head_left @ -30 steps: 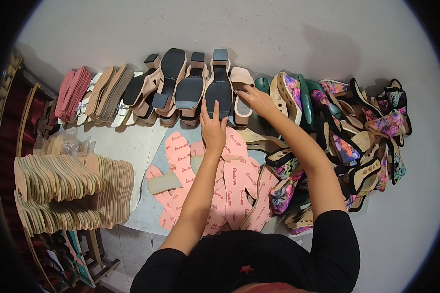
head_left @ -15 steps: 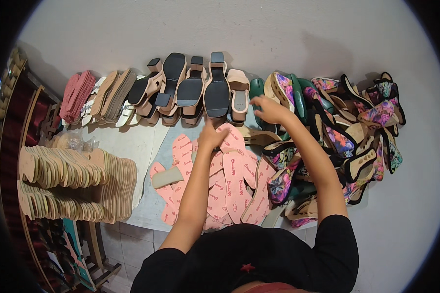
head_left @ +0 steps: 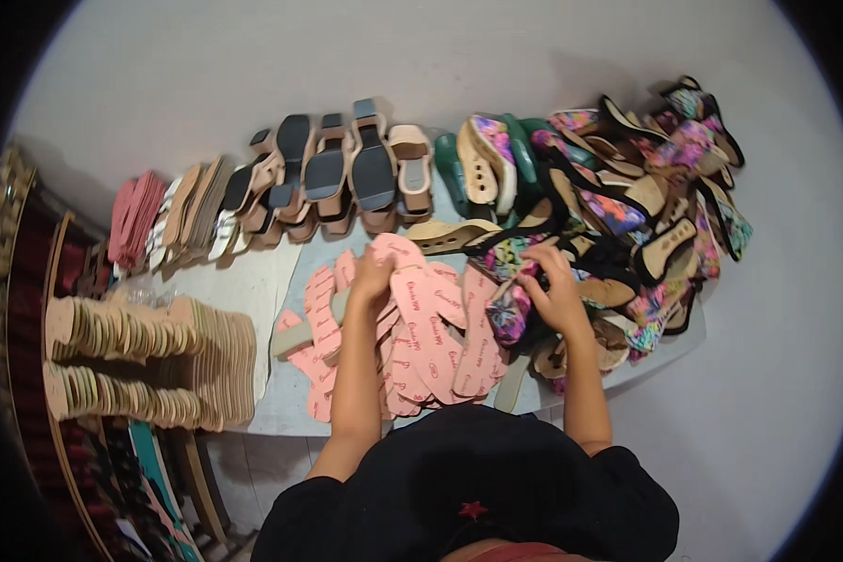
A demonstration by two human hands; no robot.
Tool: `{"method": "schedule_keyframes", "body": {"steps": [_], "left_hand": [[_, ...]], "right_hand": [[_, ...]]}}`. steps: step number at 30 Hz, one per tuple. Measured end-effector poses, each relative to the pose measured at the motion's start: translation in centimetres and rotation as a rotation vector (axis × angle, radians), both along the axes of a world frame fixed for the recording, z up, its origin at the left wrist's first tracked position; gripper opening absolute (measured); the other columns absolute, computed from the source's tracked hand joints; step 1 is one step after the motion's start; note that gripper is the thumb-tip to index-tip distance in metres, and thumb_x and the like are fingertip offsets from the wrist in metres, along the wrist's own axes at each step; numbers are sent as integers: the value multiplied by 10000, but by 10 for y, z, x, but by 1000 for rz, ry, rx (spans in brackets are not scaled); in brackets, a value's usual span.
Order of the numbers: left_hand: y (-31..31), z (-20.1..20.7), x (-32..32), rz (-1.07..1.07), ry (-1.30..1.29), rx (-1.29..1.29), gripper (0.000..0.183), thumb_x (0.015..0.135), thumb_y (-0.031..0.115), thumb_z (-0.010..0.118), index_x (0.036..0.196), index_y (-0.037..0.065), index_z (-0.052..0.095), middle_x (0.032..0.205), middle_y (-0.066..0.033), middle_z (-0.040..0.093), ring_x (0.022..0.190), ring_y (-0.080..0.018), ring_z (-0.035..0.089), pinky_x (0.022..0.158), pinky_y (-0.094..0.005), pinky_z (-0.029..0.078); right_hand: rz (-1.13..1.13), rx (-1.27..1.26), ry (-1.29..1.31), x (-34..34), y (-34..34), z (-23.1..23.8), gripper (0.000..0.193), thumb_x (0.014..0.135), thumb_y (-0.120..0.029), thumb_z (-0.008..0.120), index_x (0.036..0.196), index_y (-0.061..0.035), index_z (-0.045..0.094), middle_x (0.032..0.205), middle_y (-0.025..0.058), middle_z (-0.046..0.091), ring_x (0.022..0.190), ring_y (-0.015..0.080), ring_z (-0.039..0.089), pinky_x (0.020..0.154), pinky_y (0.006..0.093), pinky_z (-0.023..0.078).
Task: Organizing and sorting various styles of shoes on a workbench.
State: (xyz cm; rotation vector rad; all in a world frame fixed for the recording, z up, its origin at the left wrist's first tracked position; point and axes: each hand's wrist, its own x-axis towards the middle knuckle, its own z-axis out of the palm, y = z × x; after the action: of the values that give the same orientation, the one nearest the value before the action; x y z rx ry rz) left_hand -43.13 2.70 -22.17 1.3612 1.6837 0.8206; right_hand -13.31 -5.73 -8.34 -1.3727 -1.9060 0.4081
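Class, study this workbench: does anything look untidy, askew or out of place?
Yes. The floral sandals on the right lie in a tangled heap, unlike the neat row of black-soled heels; one beige insole lies among the pink insoles.

Soft, even overhead light, faint shadows behind objects, strong fisheye bending and dark vignette at edges.

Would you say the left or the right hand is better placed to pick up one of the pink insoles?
Probably the left hand: it already rests on the pink insoles spread on the table. The right hand is busy gripping a floral sandal beside the heap.
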Motion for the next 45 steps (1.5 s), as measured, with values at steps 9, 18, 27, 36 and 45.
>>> {"method": "schedule_keyframes", "body": {"steps": [9,18,27,36,45], "left_hand": [[-25,82,49,183,-268,268,427,817,273,553,1130,-12,494,1088,-180,512,1015,-267,489,895,-357,366],[-76,110,182,-530,-403,415,373,751,161,633,1088,39,527,1172,-147,503,1163,-289,423,962,-348,316],[-88,93,211,-630,280,573,619,459,95,761,1051,96,580,1201,-57,519,1200,-282,398,954,-390,354],[-111,91,228,-454,329,427,563,512,105,749,1048,117,578,1211,-15,523,1244,-226,355,1028,-470,180],[-162,58,271,-59,646,533,498,649,196,682,1121,127,541,1317,-26,404,1269,-253,287,1020,-563,76]], "right_hand": [[-328,27,-28,48,-90,-39,258,705,-70,580,963,-65,581,1058,138,481,1045,328,402,906,413,326],[-378,32,15,67,-94,-28,296,723,-70,595,1014,-48,544,1109,148,453,1064,336,416,882,398,368],[-314,220,140,188,-102,-24,122,735,28,541,841,-5,591,843,117,566,784,251,570,691,311,454],[-248,129,125,266,-92,-24,119,741,14,528,841,3,591,819,118,577,728,247,576,657,305,453],[47,-9,-62,261,-82,-41,222,723,-142,601,931,-63,589,881,87,555,852,268,519,783,366,375]]}}
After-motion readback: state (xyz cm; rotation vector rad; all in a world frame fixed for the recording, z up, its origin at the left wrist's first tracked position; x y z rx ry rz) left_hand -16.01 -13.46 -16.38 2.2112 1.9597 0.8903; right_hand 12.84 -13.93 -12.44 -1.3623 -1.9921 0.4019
